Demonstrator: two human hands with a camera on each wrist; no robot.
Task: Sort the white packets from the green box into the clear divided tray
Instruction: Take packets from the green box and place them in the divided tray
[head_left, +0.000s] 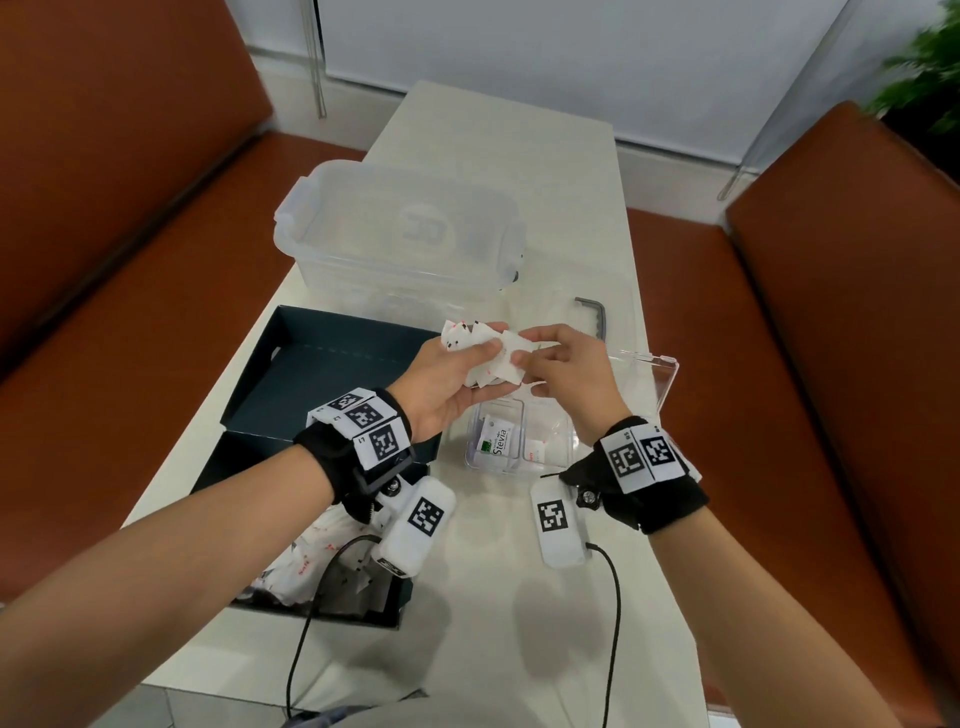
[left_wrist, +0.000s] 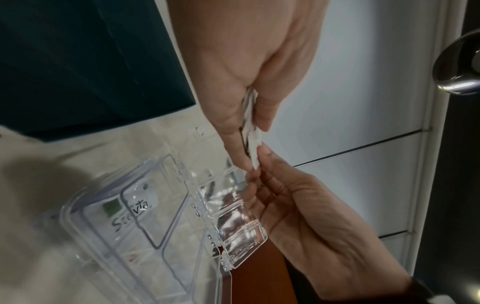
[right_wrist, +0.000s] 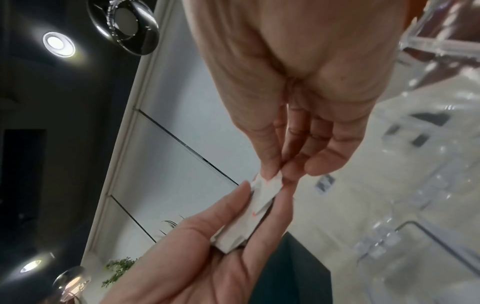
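Down by our forearms sits the green box (head_left: 322, 364), open on the cream table (head_left: 519, 597), with a heap of white packets (head_left: 306, 561) in its near half, partly hidden under the left wrist rig. Its lid stands open behind it, dark on the inside.

We've got our left hand (head_left: 447, 384) raised over the table, fingers and thumb curled round a small bunch of packets (head_left: 470, 343) that fans out past the fingertips. Our right hand (head_left: 563, 369) meets it from the other side, and the thumb and forefinger pinch the corner of one packet (head_left: 506, 356) at the edge of that bunch. From the right wrist camera that pinch is plain: the packet (right_wrist: 265, 191) is squeezed between the fingertips, with the left thumb lying along the rest of the stack.

Right under both hands is the clear divided tray (head_left: 519, 462), lid hinged open toward the right. One compartment already has a packet marked Stevia (head_left: 496, 439) in it, and the one beside it has another white packet with red print. Can't tell how many compartments there are in total.

Farther back there's a big clear lidded storage bin (head_left: 405, 234), and orange bench seats (head_left: 130, 249) run down both sides of the table.
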